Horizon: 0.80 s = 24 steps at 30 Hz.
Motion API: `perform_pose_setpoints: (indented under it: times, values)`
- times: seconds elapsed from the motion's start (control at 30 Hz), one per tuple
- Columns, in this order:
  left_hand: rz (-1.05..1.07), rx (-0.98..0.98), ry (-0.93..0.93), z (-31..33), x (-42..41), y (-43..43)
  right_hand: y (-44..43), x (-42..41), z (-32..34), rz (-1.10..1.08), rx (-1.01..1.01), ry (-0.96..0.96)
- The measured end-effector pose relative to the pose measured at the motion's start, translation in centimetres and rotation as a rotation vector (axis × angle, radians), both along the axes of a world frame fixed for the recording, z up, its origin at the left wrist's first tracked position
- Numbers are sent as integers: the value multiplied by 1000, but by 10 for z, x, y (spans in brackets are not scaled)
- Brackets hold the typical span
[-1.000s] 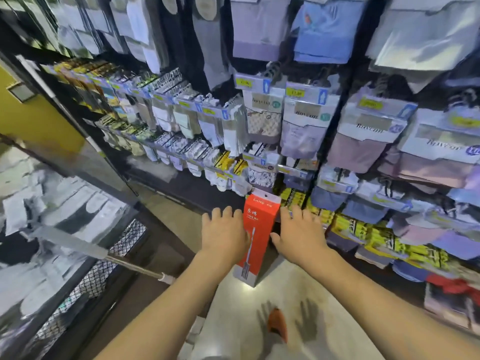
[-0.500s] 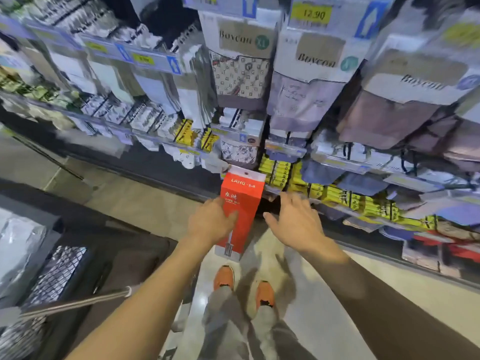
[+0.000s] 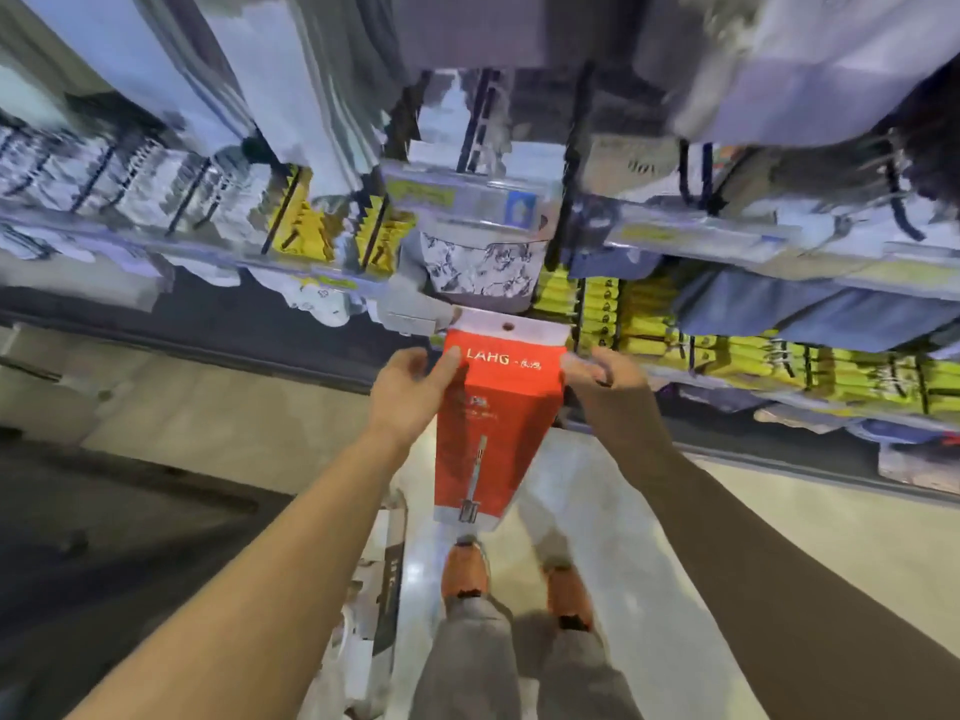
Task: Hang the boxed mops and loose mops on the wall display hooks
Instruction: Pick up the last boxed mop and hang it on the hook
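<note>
Now both hands, left point(image 3: 410, 397) right point(image 3: 605, 387), grip red mop box point(image 3: 496, 428).

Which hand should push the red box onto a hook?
Probably the left hand: its thumb lies across the front of the red box, just under the white tab's hole, so it can steer. The right hand only pinches the top corner.

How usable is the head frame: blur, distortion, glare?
Head view: hanging stock above smeared by motion blur; red mop box and both hands, left hand, right hand, fairly sharp; wide-angle bends the shelf rails; glare patch on the floor.
</note>
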<state>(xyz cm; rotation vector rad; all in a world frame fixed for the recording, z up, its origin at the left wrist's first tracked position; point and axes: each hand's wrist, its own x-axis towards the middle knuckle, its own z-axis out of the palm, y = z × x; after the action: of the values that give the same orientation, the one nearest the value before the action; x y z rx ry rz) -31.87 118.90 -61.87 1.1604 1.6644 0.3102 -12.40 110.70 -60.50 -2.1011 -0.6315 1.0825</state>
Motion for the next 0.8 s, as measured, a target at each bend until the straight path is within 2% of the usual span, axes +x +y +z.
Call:
perform_pose_setpoints:
  times: [0.03, 0.13, 0.2, 0.27, 0.53, 0.8]
  values:
    - [7, -11, -21, -11, 1, 4, 5, -3, -7, 34, 1, -63]
    - [46, -27, -82, -46, 3, 15, 21, -1, -40, -116, 84, -11]
    - [42, -52, -113, -60, 6, 19, 29, -8, -51, -84, 28, -49]
    - [52, -69, -159, -73, 8, 23, 30, -9, -68, -76, 16, 21]
    - [67, -139, -392, -80, 1, 20, 15, -21, -91, -153, 77, 16]
    - [62, -71, -413, -70, -15, -11, -24, -39, -82, -260, 117, 95]
